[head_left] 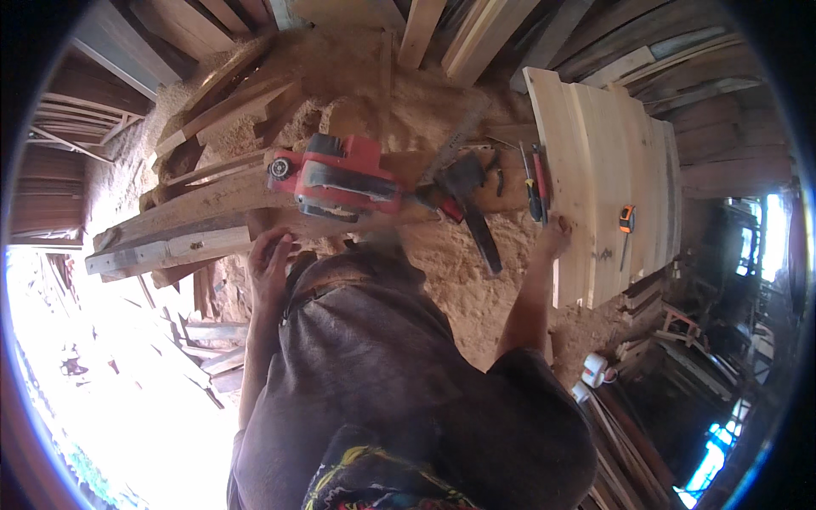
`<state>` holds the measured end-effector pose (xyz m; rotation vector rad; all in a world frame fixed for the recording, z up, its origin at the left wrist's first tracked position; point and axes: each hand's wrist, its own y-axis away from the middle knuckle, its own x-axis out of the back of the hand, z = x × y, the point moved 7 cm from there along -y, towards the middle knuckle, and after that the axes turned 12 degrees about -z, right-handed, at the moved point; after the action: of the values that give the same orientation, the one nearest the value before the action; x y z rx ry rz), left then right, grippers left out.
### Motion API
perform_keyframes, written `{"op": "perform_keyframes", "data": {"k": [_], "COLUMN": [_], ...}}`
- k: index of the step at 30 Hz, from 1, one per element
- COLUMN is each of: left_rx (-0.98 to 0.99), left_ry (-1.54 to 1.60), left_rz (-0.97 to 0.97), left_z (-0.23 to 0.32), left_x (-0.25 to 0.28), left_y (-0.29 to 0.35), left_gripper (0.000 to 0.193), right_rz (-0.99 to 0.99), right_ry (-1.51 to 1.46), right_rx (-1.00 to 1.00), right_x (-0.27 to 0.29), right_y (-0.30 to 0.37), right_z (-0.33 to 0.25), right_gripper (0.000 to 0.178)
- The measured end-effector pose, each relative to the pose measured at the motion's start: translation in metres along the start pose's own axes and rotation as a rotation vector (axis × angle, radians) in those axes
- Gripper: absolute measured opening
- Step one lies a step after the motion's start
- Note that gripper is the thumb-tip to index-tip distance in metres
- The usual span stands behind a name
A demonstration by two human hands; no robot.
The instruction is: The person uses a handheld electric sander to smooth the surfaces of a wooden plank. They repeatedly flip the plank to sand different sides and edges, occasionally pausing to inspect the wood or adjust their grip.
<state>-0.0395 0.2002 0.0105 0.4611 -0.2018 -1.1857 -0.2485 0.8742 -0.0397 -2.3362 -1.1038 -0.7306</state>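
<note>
My left hand (270, 259) hangs beside the near end of a wooden beam, its fingers loosely bent and apart, with nothing visible in them. My right hand (557, 238) is at the left edge of the pale boards (599, 170), its fingers curled; whether they grip that edge or something small is hidden. Ahead of me, a red and black handheld power tool, like a planer or belt sander (348, 178), lies on the timber. Right of it rests a black and red power tool (463, 183). Just beyond my right hand lie a yellow-and-black-handled screwdriver (532, 194) and a red-handled tool (540, 170).
An orange and black tape measure (627, 218) sits on the pale boards. Rough beams (195, 238) are stacked at the left, amid sawdust (331, 64). More planks (484, 38) lean at the far side. Near right, white containers (595, 370) stand by long strips of wood.
</note>
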Motion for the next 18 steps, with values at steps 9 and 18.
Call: {"op": "perform_keyframes", "data": {"k": [9, 18], "left_rx": [0.039, 0.229], "left_ry": [0.084, 0.072], "left_rz": [0.062, -0.174], "left_z": [-0.031, -0.175], "left_x": [0.047, 0.071], "left_y": [0.024, -0.006], "left_gripper": [0.023, 0.027], "right_rz": [-0.815, -0.867], "right_ry": [0.266, 0.351], "right_rx": [0.099, 0.071], "right_x": [-0.066, -0.027], "right_y": [0.134, 0.161], "right_z": [-0.144, -0.196], "right_gripper": [0.065, 0.067]}}
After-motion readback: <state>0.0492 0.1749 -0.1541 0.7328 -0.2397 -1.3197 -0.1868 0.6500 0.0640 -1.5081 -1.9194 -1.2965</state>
